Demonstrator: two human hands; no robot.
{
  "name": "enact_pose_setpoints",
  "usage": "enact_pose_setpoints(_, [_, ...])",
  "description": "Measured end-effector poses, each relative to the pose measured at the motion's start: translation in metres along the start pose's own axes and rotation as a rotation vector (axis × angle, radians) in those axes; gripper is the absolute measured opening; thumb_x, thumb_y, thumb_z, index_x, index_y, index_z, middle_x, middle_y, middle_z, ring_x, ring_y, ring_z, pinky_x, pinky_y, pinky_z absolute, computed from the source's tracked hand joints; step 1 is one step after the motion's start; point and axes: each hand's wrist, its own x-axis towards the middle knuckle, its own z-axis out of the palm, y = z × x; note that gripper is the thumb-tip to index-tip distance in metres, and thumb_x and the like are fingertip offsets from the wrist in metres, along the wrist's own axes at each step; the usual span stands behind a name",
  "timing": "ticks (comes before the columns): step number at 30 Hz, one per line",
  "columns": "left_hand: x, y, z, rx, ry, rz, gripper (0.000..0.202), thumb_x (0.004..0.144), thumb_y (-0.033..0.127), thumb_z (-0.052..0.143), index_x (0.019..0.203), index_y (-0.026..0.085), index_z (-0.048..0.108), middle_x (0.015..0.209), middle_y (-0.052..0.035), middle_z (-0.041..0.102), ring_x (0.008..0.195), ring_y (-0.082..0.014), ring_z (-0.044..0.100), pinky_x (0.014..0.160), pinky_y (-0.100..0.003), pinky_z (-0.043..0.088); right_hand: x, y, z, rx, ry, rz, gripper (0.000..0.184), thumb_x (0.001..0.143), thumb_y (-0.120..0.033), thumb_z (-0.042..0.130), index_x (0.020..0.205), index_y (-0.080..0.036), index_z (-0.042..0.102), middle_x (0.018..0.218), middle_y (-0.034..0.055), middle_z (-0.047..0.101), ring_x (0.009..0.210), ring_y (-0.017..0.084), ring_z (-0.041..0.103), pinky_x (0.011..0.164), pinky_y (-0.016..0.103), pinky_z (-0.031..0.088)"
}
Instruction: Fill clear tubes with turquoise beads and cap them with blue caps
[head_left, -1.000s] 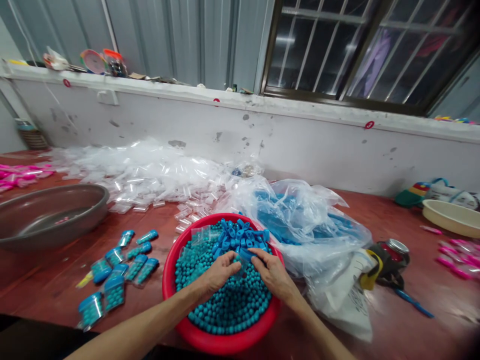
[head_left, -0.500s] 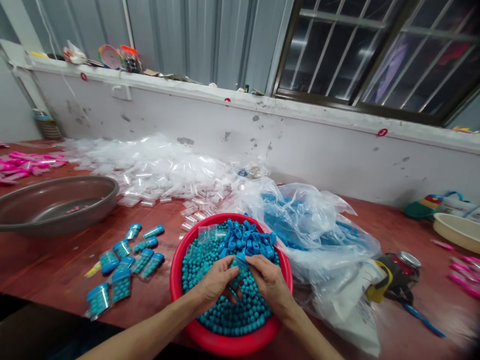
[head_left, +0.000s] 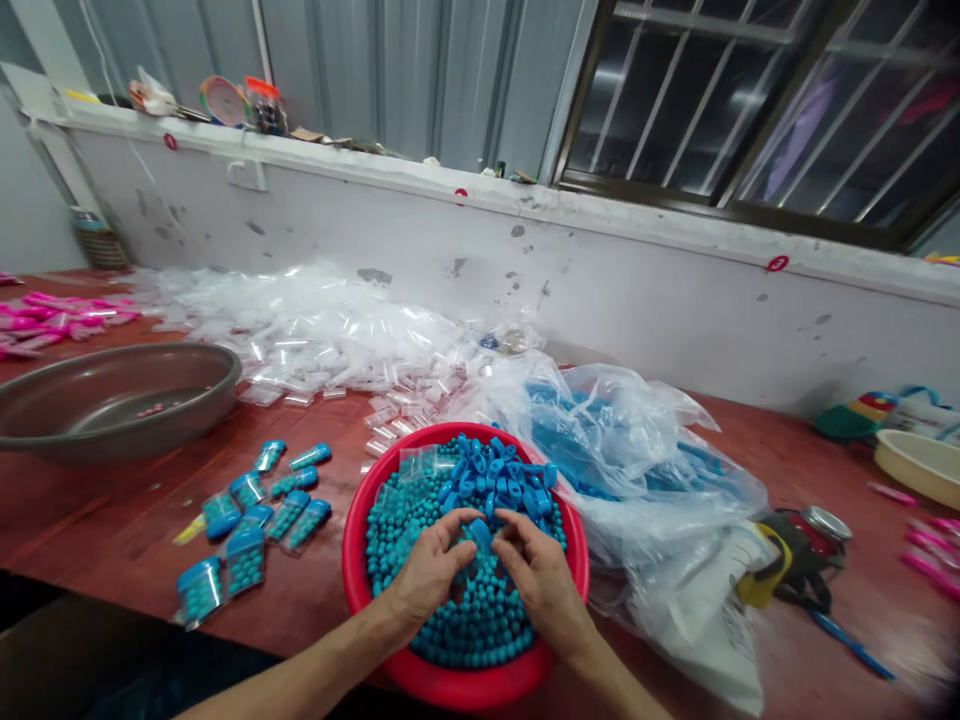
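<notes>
A red basin (head_left: 360,590) at the table's near edge holds teal beads (head_left: 480,625) and a heap of blue caps (head_left: 499,480). Both my hands are over the beads in it. My left hand (head_left: 427,575) and my right hand (head_left: 544,580) meet fingertip to fingertip, pinched together on a small clear tube with a blue cap (head_left: 480,535). Filled, capped tubes of beads (head_left: 247,530) lie on the table left of the basin.
A grey metal basin (head_left: 112,395) stands at the left. Empty clear tubes (head_left: 315,335) are heaped along the wall. A clear bag of blue caps (head_left: 622,450) lies right of the red basin, then a can (head_left: 821,525), a cream bowl (head_left: 915,465) and pink items (head_left: 52,320).
My hands have drawn a little closer together over the beads, with the capped tube now between the fingertips. The camera has shifted slightly; nothing else on the table has moved.
</notes>
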Motion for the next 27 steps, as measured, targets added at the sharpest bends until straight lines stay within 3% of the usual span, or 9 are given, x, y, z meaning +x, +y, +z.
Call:
enact_pose_setpoints(3, [-0.003, 0.002, 0.000, 0.103, -0.003, 0.048, 0.041, 0.070, 0.033, 0.052, 0.107, 0.018, 0.046, 0.056, 0.0081, 0.045, 0.033, -0.0037, 0.038, 0.033, -0.017, 0.028, 0.002, -0.001, 0.000, 0.077, -0.101, 0.124, 0.027, 0.085, -0.031, 0.041, 0.100, -0.020, 0.060, 0.064, -0.0007, 0.056, 0.048, 0.012, 0.049, 0.044, 0.021, 0.040])
enact_pose_setpoints(8, [-0.002, -0.004, -0.001, 0.204, -0.032, 0.050, 0.036, 0.071, 0.030, 0.047, 0.104, 0.016, 0.049, 0.052, 0.0083, 0.040, 0.034, -0.0054, 0.034, 0.034, -0.019, 0.031, 0.006, -0.002, -0.008, -0.053, -0.255, -0.083, 0.028, 0.085, -0.028, 0.040, 0.075, -0.019, 0.064, 0.058, -0.0033, 0.048, 0.055, 0.011, 0.044, 0.054, 0.021, 0.035])
enact_pose_setpoints(11, [-0.002, -0.005, 0.002, 0.218, 0.014, 0.086, 0.030, 0.071, 0.029, 0.046, 0.099, 0.018, 0.050, 0.052, 0.0082, 0.038, 0.035, -0.0057, 0.033, 0.034, -0.019, 0.030, 0.009, -0.005, -0.013, -0.118, -0.274, -0.121, 0.029, 0.086, -0.027, 0.040, 0.069, -0.017, 0.062, 0.056, -0.0040, 0.043, 0.054, 0.010, 0.041, 0.054, 0.022, 0.033])
enact_pose_setpoints(14, [-0.002, -0.004, 0.002, 0.201, 0.038, 0.070, 0.031, 0.072, 0.032, 0.046, 0.100, 0.019, 0.046, 0.054, 0.0081, 0.040, 0.034, -0.0061, 0.037, 0.033, -0.019, 0.031, 0.010, -0.008, -0.020, -0.040, -0.308, -0.072, 0.026, 0.085, -0.028, 0.041, 0.075, -0.018, 0.063, 0.061, -0.0029, 0.047, 0.059, 0.011, 0.044, 0.057, 0.022, 0.035])
enact_pose_setpoints(17, [-0.004, -0.002, -0.005, 0.116, -0.041, -0.022, 0.039, 0.072, 0.040, 0.046, 0.105, 0.019, 0.039, 0.056, 0.0068, 0.046, 0.035, -0.0093, 0.046, 0.033, -0.019, 0.033, 0.010, -0.009, -0.026, 0.210, -0.373, 0.075, 0.021, 0.079, -0.030, 0.048, 0.092, -0.020, 0.062, 0.080, -0.0006, 0.053, 0.061, 0.010, 0.048, 0.056, 0.022, 0.040])
enact_pose_setpoints(21, [-0.007, 0.001, -0.011, 0.095, -0.150, -0.027, 0.040, 0.071, 0.042, 0.050, 0.103, 0.021, 0.037, 0.060, 0.0069, 0.045, 0.039, -0.0076, 0.045, 0.036, -0.019, 0.038, 0.014, -0.009, -0.022, 0.459, -0.254, 0.291, 0.034, 0.065, -0.022, 0.058, 0.098, -0.018, 0.057, 0.079, -0.0011, 0.055, 0.052, 0.008, 0.049, 0.051, 0.023, 0.043])
enact_pose_setpoints(25, [-0.013, 0.007, -0.011, 0.220, -0.150, 0.044, 0.028, 0.077, 0.039, 0.045, 0.099, 0.023, 0.039, 0.060, 0.0084, 0.035, 0.042, -0.0040, 0.035, 0.039, -0.018, 0.042, 0.020, -0.011, -0.008, 0.584, -0.142, 0.351, 0.061, 0.058, -0.020, 0.062, 0.114, -0.019, 0.039, 0.080, -0.0017, 0.053, 0.053, 0.011, 0.054, 0.043, 0.025, 0.047])
enact_pose_setpoints(27, [-0.015, 0.011, -0.011, 0.278, -0.148, 0.069, 0.023, 0.079, 0.037, 0.041, 0.097, 0.023, 0.039, 0.062, 0.0080, 0.034, 0.044, -0.0046, 0.035, 0.040, -0.018, 0.043, 0.021, -0.012, -0.003, 0.555, -0.101, 0.360, 0.061, 0.058, -0.019, 0.061, 0.113, -0.020, 0.036, 0.086, 0.0006, 0.052, 0.054, 0.011, 0.053, 0.038, 0.023, 0.046])
